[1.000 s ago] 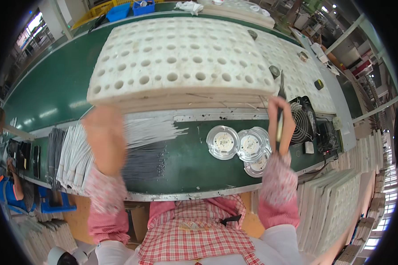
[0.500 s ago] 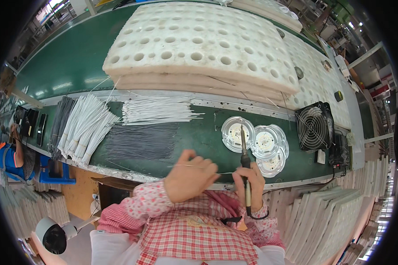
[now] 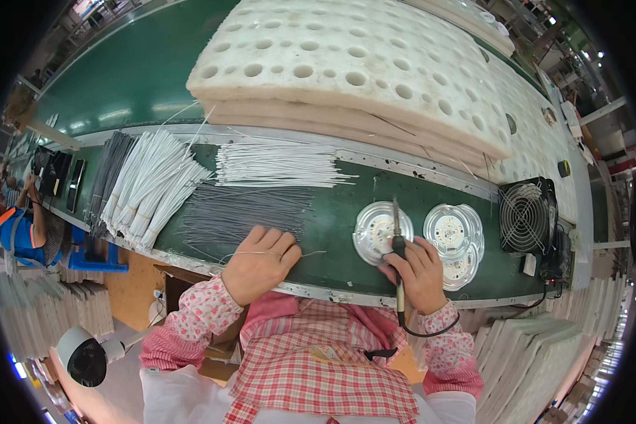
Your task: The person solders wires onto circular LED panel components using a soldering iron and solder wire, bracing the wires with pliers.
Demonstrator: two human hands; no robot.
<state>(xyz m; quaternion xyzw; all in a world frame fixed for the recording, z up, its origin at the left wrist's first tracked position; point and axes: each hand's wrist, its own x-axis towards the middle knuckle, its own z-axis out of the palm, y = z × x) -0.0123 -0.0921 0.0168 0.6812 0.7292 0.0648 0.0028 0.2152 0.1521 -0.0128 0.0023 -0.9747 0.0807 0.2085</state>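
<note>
My right hand (image 3: pixel 420 274) is closed around a soldering iron (image 3: pixel 398 247) whose tip points away from me. Its fingertips reach the near rim of a round clear disc with a pale circuit board (image 3: pixel 376 232); the iron passes above the disc. My left hand (image 3: pixel 261 263) is at the near edge of a pile of grey wires (image 3: pixel 244 210). A thin pale wire (image 3: pixel 314 253) runs through its curled fingers and sticks out to the right. Beyond the grey pile are loose white wires (image 3: pixel 279 164), and bundled white wires (image 3: pixel 152 187) lie to the left.
More clear discs (image 3: pixel 451 232) overlap on the right of the green bench, beside a black fan (image 3: pixel 527 216). Thick white foam slabs with holes (image 3: pixel 346 106) stand behind the bench's metal strip. Another person (image 3: pixel 25 230) sits at far left.
My left hand has moved left to the grey wires with the pale wire. My right hand now reaches the single disc, which sits farther from the other discs. The view has shifted.
</note>
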